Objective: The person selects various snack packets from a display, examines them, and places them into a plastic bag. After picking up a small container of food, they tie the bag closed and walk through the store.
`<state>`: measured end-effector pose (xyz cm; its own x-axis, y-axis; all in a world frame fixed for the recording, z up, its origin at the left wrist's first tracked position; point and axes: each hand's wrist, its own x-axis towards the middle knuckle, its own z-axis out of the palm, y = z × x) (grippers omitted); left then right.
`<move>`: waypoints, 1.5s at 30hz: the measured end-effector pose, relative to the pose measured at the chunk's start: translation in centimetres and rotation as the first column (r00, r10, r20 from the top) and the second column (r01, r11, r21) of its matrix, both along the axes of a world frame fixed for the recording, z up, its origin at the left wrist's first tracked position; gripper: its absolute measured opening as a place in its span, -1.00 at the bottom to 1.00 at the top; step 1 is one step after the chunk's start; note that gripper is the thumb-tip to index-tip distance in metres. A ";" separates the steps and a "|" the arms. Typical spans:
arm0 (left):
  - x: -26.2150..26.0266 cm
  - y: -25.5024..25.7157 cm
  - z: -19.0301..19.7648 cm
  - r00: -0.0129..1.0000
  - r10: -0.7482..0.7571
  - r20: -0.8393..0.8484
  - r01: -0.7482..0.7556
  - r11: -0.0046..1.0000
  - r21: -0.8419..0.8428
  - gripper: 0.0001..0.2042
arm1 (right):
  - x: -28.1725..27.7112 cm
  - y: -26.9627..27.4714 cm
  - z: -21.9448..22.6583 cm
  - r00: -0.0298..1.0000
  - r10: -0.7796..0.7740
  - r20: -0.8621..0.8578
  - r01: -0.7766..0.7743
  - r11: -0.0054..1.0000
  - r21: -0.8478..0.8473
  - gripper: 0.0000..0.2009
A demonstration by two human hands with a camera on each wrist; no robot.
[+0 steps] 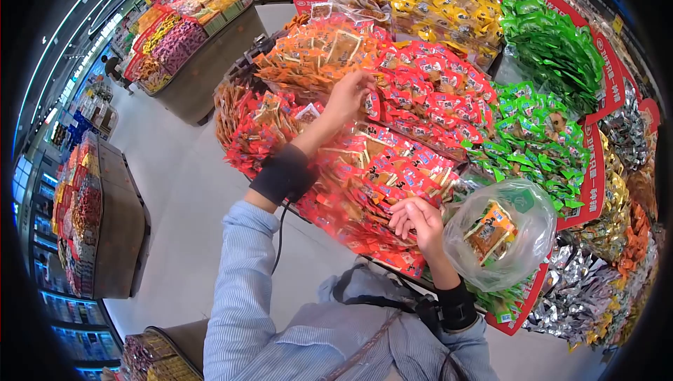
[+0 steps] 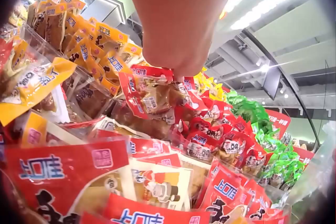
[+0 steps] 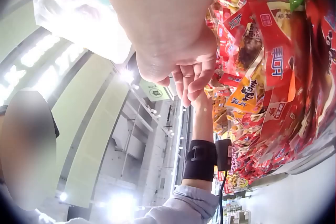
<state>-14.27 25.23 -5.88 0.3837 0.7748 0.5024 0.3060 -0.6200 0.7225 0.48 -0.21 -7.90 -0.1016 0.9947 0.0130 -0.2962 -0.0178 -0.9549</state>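
My left hand (image 1: 348, 97) reaches over the middle of the snack display. In the left wrist view its fingertips pinch the top edge of a red snack packet (image 2: 155, 95), while the hand itself hides part of the grip. My right hand (image 1: 418, 220) is nearer my body, above red flat snack packets (image 1: 382, 171), its fingers loosely curled with nothing in them. A clear plastic bag (image 1: 531, 258) sits beside my right wrist. Inside it shows an orange-and-brown snack packet (image 1: 493, 230). The right wrist view shows the right hand's fingers (image 3: 195, 79) bent inward.
Orange packets (image 1: 301, 55) lie at the far left of the display, yellow ones (image 1: 449, 6) at the back. Green packets (image 1: 533, 135) are heaped on the right, bordered by red signs (image 1: 608, 65). Other snack stands (image 1: 105, 220) rise from the pale floor (image 1: 175, 192) on the left.
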 end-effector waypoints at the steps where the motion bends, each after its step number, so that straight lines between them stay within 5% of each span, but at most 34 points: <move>1: -0.5 0.1 0.0 1.000 -0.002 -0.009 0.002 1.000 -0.006 -0.83 | 0.0 0.0 0.0 1.000 0.002 0.002 -0.002 1.000 -0.001 -0.76; 8: -2.2 -4.6 3.3 0.993 -0.082 0.087 0.095 0.985 -0.147 -0.85 | -0.8 0.7 -1.0 0.988 -0.142 0.066 0.138 0.988 0.066 -0.78; 13: -1.9 -10.4 4.5 0.917 -0.198 0.346 0.343 0.834 -0.432 -0.82 | -2.2 1.3 0.3 0.945 -0.291 0.147 0.253 0.938 0.236 -0.57; 16: -1.9 -13.0 4.2 0.905 -0.253 0.341 0.409 0.734 -0.542 -0.85 | -2.9 1.2 0.6 0.967 -0.247 -0.052 0.253 0.935 0.250 -0.66; 20: -1.8 -14.3 3.6 0.862 -0.271 0.428 0.483 0.694 -0.533 -0.84 | -2.6 1.1 1.2 0.963 -0.266 -0.043 0.269 0.938 0.220 -0.70; 23: -2.2 -14.3 3.4 0.900 -0.286 0.329 0.423 0.756 -0.499 -0.83 | -2.4 0.9 1.1 0.974 -0.212 -0.075 0.222 0.961 0.165 -0.73; 29: -2.5 -15.5 5.1 0.893 -0.439 0.097 0.409 0.703 -0.582 -0.72 | -2.4 0.8 0.9 0.988 -0.150 -0.020 0.151 0.983 0.105 -0.72; 36: -3.2 -15.3 5.5 0.866 -0.433 -0.251 0.333 0.872 -0.358 -0.79 | -2.1 0.8 -0.4 0.975 -0.199 0.094 0.185 0.972 0.145 -0.67; 40: -3.8 -12.8 5.7 0.968 -0.246 -0.049 0.210 0.902 -0.377 -0.80 | -1.9 0.8 -0.7 0.961 -0.274 0.039 0.267 0.955 0.126 -0.67; 42: -3.2 -11.0 7.6 0.983 -0.152 0.101 0.174 0.950 -0.260 -0.81 | -1.7 0.7 -1.1 0.969 -0.242 0.051 0.236 0.967 0.099 -0.68; 45: -1.4 -6.7 8.6 0.994 -0.088 0.061 0.091 0.995 -0.052 -0.82 | -1.8 0.6 -1.1 0.983 -0.163 0.085 0.156 0.984 0.087 -0.70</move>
